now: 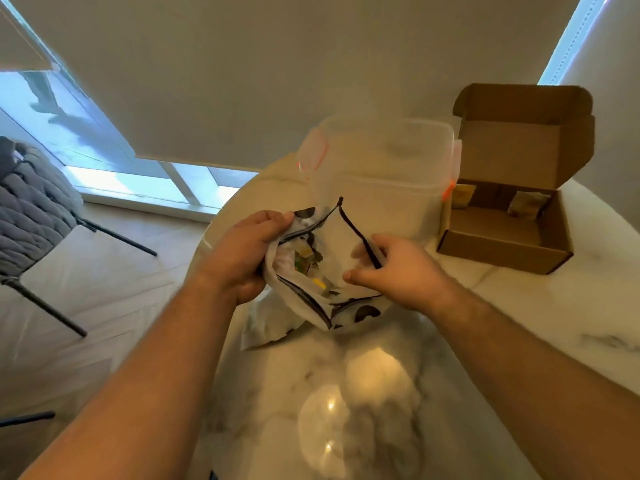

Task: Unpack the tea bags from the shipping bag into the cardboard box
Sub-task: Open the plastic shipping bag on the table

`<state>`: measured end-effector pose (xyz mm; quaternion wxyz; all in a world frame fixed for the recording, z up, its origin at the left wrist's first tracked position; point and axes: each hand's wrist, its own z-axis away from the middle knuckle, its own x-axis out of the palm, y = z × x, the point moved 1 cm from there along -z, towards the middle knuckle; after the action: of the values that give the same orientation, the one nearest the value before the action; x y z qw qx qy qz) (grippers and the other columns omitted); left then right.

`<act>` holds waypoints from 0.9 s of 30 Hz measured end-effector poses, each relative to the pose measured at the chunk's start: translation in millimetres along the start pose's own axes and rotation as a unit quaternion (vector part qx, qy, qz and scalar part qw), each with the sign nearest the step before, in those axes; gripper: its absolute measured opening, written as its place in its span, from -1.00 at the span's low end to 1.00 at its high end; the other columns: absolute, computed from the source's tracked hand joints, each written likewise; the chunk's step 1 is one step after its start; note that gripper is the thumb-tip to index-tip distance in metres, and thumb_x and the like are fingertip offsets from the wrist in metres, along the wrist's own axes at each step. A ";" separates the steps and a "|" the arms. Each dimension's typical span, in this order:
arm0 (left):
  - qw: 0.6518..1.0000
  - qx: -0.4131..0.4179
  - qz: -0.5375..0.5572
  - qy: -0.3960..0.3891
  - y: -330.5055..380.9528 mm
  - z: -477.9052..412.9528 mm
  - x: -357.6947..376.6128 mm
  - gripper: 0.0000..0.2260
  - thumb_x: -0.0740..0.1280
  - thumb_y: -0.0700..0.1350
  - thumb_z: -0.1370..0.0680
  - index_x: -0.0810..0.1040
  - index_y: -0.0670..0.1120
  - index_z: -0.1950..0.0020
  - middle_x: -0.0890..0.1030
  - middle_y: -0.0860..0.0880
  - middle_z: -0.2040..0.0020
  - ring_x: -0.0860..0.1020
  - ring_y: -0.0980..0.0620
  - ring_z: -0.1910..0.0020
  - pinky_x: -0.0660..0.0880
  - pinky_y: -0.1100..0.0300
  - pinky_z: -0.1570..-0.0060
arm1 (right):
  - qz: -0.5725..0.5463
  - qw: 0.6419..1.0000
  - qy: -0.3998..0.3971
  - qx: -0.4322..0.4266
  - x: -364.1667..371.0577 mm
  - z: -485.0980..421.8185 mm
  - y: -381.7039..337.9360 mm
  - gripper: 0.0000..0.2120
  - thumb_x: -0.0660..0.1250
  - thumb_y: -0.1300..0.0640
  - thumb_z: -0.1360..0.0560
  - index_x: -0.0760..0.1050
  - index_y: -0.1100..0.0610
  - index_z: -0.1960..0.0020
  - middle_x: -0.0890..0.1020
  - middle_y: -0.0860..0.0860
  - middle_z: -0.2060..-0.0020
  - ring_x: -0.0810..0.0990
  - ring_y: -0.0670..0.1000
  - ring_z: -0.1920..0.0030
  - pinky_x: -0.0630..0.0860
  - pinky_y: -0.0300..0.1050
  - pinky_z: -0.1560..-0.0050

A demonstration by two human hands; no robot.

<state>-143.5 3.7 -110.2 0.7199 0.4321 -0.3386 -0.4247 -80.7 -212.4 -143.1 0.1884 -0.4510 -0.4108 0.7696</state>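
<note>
Held open just above a marble table (346,393), near its middle: a white shipping bag (301,303) with black trim and black spots, mouth spread wide and turned up toward the camera. Inside, a heap of tea bags (304,263), yellow and green wrappers showing; number impossible to tell.

Gripping the bag's left rim, the left hand (239,251), fingers curled tight round the gathered fabric, thumb lying along the top. Pinching the right rim, the right hand (398,268), fingers loosely bent over the black edge from outside, thumb stretched out below toward the opening. Both forearms bare, reaching in from the bottom corners.

Directly behind the bag, touching or nearly so: a translucent plastic container (381,168) with orange latches, lid on.

To the right, on the same table and just beside that container: the cardboard box (502,254), lid flap standing upright. Against its far inner wall, two packets (523,204), one at each end, print too blurred to read.

Off to the left, on a pale floor: a chair (34,209) with thin black legs and a grey quilted cushion. Beyond, a lowered roller blind (242,81) and strips of bright window (86,133) at its edges.
</note>
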 end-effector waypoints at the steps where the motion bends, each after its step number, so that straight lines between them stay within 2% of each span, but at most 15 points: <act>1: 1.000 0.009 -0.012 -0.009 -4.3 0.0 2.0 -0.79 0.36 -0.11 -0.63 0.57 -0.20 -0.19 0.66 -0.22 0.03 0.66 -0.11 0.11 0.66 0.02 0.06 | 0.012 1.000 0.010 -0.012 1.9 -3.2 1.1 -0.66 0.60 -0.07 -0.40 0.60 -0.06 -0.11 0.66 -0.13 0.06 0.64 -0.11 0.02 0.58 -0.14 -0.02; 5: 0.998 0.044 -0.035 -0.034 -24.3 0.2 2.5 -0.79 0.36 -0.13 -0.63 0.54 -0.17 -0.23 0.59 -0.27 -0.04 0.59 -0.17 0.06 0.59 -0.03 -0.04 | 0.065 0.996 0.049 -0.046 14.9 -12.1 15.4 -0.73 0.56 0.02 -0.45 0.59 -0.04 -0.11 0.66 -0.10 0.10 0.66 -0.02 0.02 0.64 -0.01 -0.05; 8: 0.997 0.055 -0.041 -0.039 -39.5 3.1 1.7 -0.80 0.39 -0.11 -0.60 0.54 -0.14 -0.19 0.59 -0.26 -0.02 0.56 -0.20 0.00 0.56 -0.16 -0.18 | 0.114 0.988 0.076 -0.072 23.1 -7.5 25.5 -0.69 0.54 0.05 -0.48 0.58 -0.03 -0.19 0.66 -0.07 0.02 0.66 0.00 -0.04 0.64 0.02 -0.13; 11: 0.998 0.044 -0.030 -0.044 -53.6 17.8 1.6 -0.82 0.42 -0.07 -0.59 0.61 -0.14 -0.12 0.70 -0.20 0.04 0.67 -0.19 0.06 0.62 -0.18 -0.10 | 0.160 0.977 0.112 -0.082 29.0 6.6 35.4 -0.63 0.50 0.05 -0.51 0.54 -0.03 -0.29 0.65 -0.03 -0.13 0.64 0.04 -0.13 0.63 0.04 -0.19; 14: 0.998 0.041 -0.026 -0.040 -62.6 39.1 3.9 -0.81 0.40 -0.03 -0.60 0.69 -0.12 -0.08 0.73 -0.17 0.00 0.68 -0.16 0.11 0.63 -0.10 -0.08 | 0.196 0.967 0.139 -0.082 33.0 27.2 40.3 -0.47 0.51 0.03 -0.51 0.44 -0.01 -0.43 0.62 0.03 -0.26 0.62 0.08 -0.20 0.60 0.01 -0.23; 16: 0.998 0.056 -0.019 -0.024 -63.7 53.6 6.3 -0.83 0.39 -0.05 -0.61 0.68 -0.12 -0.06 0.68 -0.15 0.09 0.61 -0.13 0.17 0.60 -0.05 -0.07 | 0.177 0.967 0.160 -0.089 32.2 42.3 37.7 -0.30 0.55 0.01 -0.48 0.32 -0.04 -0.54 0.56 0.06 -0.37 0.59 0.10 -0.29 0.56 -0.02 -0.24; 18: 0.996 0.088 -0.022 -0.004 -62.5 61.4 6.2 -0.89 0.37 -0.11 -0.62 0.63 -0.15 -0.04 0.66 -0.09 0.27 0.58 -0.02 0.32 0.59 0.07 0.12 | 0.151 0.957 0.203 -0.141 25.6 55.0 27.5 -0.22 0.57 -0.01 -0.45 0.26 -0.09 -0.56 0.49 0.03 -0.41 0.52 0.07 -0.35 0.52 0.00 -0.28; 19: 0.993 0.109 -0.044 0.001 -61.4 62.7 6.1 -0.90 0.37 -0.13 -0.62 0.63 -0.15 -0.05 0.65 -0.07 0.29 0.57 0.01 0.36 0.58 0.11 0.20 | 0.147 0.944 0.230 -0.187 21.7 59.0 20.2 -0.25 0.56 -0.02 -0.46 0.29 -0.09 -0.55 0.47 0.01 -0.41 0.48 0.04 -0.38 0.50 0.00 -0.33; 21: 0.982 0.160 -0.102 0.002 -60.7 57.5 5.3 -0.86 0.38 -0.11 -0.62 0.66 -0.16 -0.09 0.66 -0.05 0.25 0.59 -0.01 0.27 0.59 0.08 0.16 | 0.148 0.909 0.260 -0.291 16.9 62.7 1.2 -0.45 0.49 -0.02 -0.51 0.42 -0.09 -0.47 0.46 -0.06 -0.40 0.43 -0.02 -0.40 0.46 0.02 -0.40; 23: 0.968 0.203 -0.146 0.004 -60.3 46.2 1.7 -0.78 0.37 -0.02 -0.63 0.70 -0.14 -0.10 0.70 -0.04 0.19 0.63 -0.05 0.15 0.59 0.04 0.04 | 0.162 0.894 0.233 -0.346 18.8 56.3 -18.9 -0.68 0.41 -0.08 -0.57 0.58 -0.07 -0.31 0.56 -0.13 -0.28 0.49 -0.10 -0.27 0.51 -0.06 -0.28; 24: 0.961 0.224 -0.164 0.011 -59.3 38.2 -1.4 -0.74 0.35 0.03 -0.64 0.72 -0.13 -0.08 0.72 -0.06 0.15 0.66 -0.07 0.11 0.60 0.03 0.01 | 0.170 0.902 0.198 -0.343 22.0 49.5 -27.3 -0.71 0.37 -0.14 -0.59 0.63 -0.07 -0.24 0.61 -0.16 -0.19 0.54 -0.14 -0.15 0.52 -0.14 -0.17; 26: 0.944 0.264 -0.196 0.028 -59.3 20.8 -11.3 -0.70 0.32 0.05 -0.65 0.73 -0.13 -0.02 0.72 -0.15 0.09 0.67 -0.10 0.08 0.61 0.01 0.00 | 0.195 0.927 0.121 -0.296 30.9 30.4 -37.7 -0.64 0.33 -0.27 -0.57 0.67 -0.07 -0.19 0.66 -0.17 -0.03 0.58 -0.17 0.04 0.52 -0.20 0.00; 27: 0.934 0.281 -0.217 0.039 -59.2 13.0 -17.4 -0.73 0.31 0.00 -0.66 0.73 -0.14 0.01 0.71 -0.15 0.10 0.66 -0.07 0.09 0.60 0.02 0.01 | 0.222 0.932 0.099 -0.270 34.4 20.2 -39.6 -0.59 0.33 -0.32 -0.54 0.67 -0.07 -0.18 0.67 -0.16 0.02 0.59 -0.16 0.08 0.53 -0.19 0.05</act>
<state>-180.7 -0.7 -161.0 0.4717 0.6960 -0.3139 -0.4411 -119.1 -175.6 -124.7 -0.0767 -0.6386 -0.4717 0.6031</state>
